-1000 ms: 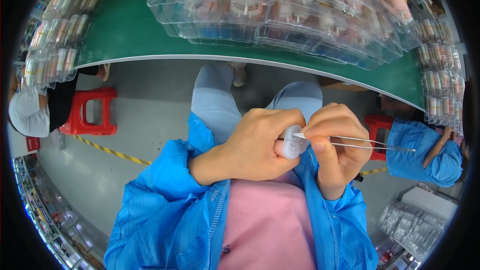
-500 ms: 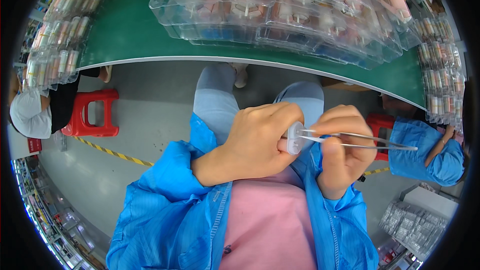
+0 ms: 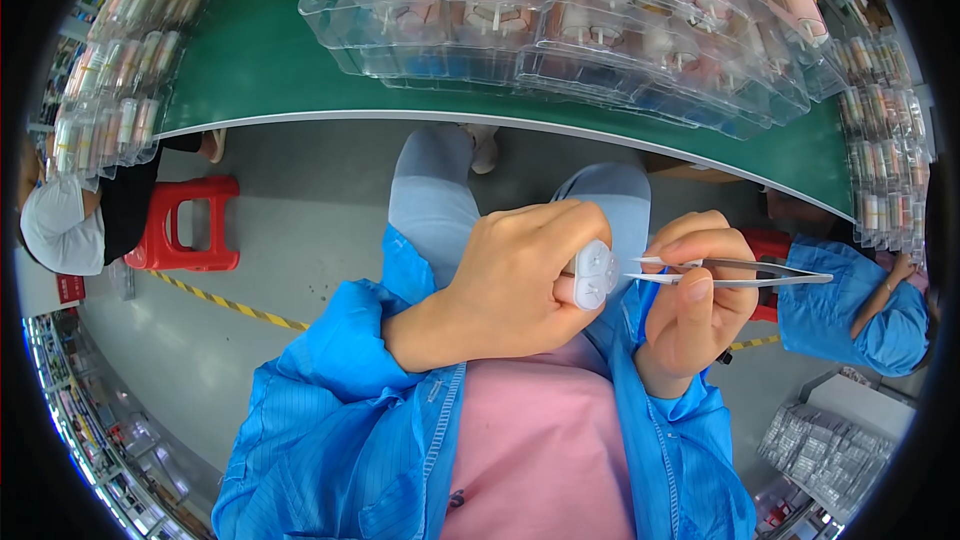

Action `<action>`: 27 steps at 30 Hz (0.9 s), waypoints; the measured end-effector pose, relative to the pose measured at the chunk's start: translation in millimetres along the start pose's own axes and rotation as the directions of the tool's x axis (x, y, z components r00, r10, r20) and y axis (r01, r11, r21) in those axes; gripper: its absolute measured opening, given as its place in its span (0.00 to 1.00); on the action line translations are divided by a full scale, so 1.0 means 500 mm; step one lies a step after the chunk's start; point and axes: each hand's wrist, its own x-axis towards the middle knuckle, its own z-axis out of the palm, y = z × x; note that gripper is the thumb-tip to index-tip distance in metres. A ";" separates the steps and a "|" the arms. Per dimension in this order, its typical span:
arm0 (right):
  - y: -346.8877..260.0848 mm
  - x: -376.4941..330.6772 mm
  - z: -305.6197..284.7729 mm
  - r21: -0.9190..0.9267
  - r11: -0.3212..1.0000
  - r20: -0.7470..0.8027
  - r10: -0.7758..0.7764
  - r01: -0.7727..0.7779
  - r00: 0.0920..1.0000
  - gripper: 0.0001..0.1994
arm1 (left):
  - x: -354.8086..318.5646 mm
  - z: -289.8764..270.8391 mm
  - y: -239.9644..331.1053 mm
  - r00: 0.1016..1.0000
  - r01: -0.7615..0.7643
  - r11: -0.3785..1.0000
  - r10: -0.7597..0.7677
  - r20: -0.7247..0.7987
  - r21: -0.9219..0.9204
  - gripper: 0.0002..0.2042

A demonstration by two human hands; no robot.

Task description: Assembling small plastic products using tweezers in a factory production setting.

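My left hand (image 3: 525, 280) is wrapped round a small part whose pale white end face (image 3: 595, 276) points to the right. Small raised bits show on that face; the rest of the part lies hidden in my fist. A pair of metal tweezers (image 3: 770, 275) is pinched in my right hand (image 3: 700, 295), between thumb and fingers. The tweezer tips point left, spread slightly, a short gap away from the white face. Both hands are above my lap, in front of the pink shirt.
Stacked clear plastic trays (image 3: 560, 50) with pink and white cylindrical parts stand on the green table (image 3: 260, 60). More filled trays rise at both sides. Red stools (image 3: 195, 225) and co-workers are left and right, one in a blue sleeve (image 3: 850, 300). Bagged parts lie in a box at lower right.
The tweezers have drawn back to the right, away from the white face, with my right hand. The part in my left hand has turned slightly, so its face shows more.
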 end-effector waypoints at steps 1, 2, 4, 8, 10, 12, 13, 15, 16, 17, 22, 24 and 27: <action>0.000 -0.001 0.000 0.010 1.000 0.008 0.002 -0.002 1.000 0.11 | 0.000 0.001 -0.001 1.000 -0.008 1.000 0.008 -0.008 0.003 0.11; 0.000 -0.001 0.000 0.019 1.000 0.017 0.005 -0.005 1.000 0.12 | 0.000 0.002 -0.001 1.000 -0.012 1.000 0.013 -0.013 0.015 0.11; -0.003 -0.004 0.004 0.039 0.999 -0.003 0.024 -0.024 1.000 0.12 | 0.000 0.003 -0.001 1.000 -0.021 0.999 0.022 -0.021 0.037 0.11; -0.009 -0.010 0.024 0.082 0.997 -0.061 0.011 -0.006 0.998 0.13 | 0.000 0.004 -0.001 0.999 -0.027 0.997 0.029 -0.021 0.075 0.10; -0.005 -0.011 0.023 0.035 0.998 -0.003 -0.051 0.051 0.999 0.13 | -0.001 0.004 -0.003 0.999 -0.033 0.995 0.035 -0.021 0.091 0.10; -0.001 -0.014 0.024 0.004 0.996 0.048 -0.085 0.085 0.995 0.14 | -0.002 0.007 -0.002 0.999 -0.029 0.994 0.031 -0.019 0.108 0.10; -0.001 -0.013 0.024 -0.020 0.995 0.057 -0.093 0.094 0.994 0.14 | -0.003 0.008 -0.003 0.999 -0.027 0.993 0.030 -0.019 0.116 0.10; -0.002 -0.011 0.024 -0.068 0.991 0.074 -0.107 0.112 0.992 0.14 | -0.004 0.007 -0.008 0.999 -0.036 0.994 0.038 -0.019 0.105 0.10; -0.002 -0.011 0.023 -0.066 0.989 0.066 -0.129 0.133 0.989 0.15 | -0.005 0.006 -0.010 0.999 -0.039 0.994 0.041 -0.019 0.099 0.11; -0.002 -0.012 0.019 -0.065 0.986 0.057 -0.152 0.155 0.987 0.15 | -0.005 0.007 -0.010 1.000 -0.007 1.000 0.007 -0.022 0.027 0.11; -0.013 -0.014 0.018 -0.063 0.992 -0.012 -0.108 0.107 0.994 0.18 | -0.005 0.008 -0.016 0.999 0.047 0.973 -0.050 -0.004 -0.224 0.15; -0.008 -0.015 0.022 -0.041 0.991 0.013 -0.129 0.129 0.992 0.18 | -0.006 0.011 -0.022 1.000 0.008 0.967 -0.014 -0.021 -0.255 0.15; -0.007 -0.016 0.024 -0.016 0.991 0.021 -0.129 0.130 0.991 0.17 | -0.006 0.010 -0.029 1.000 -0.031 0.961 0.030 -0.005 -0.276 0.17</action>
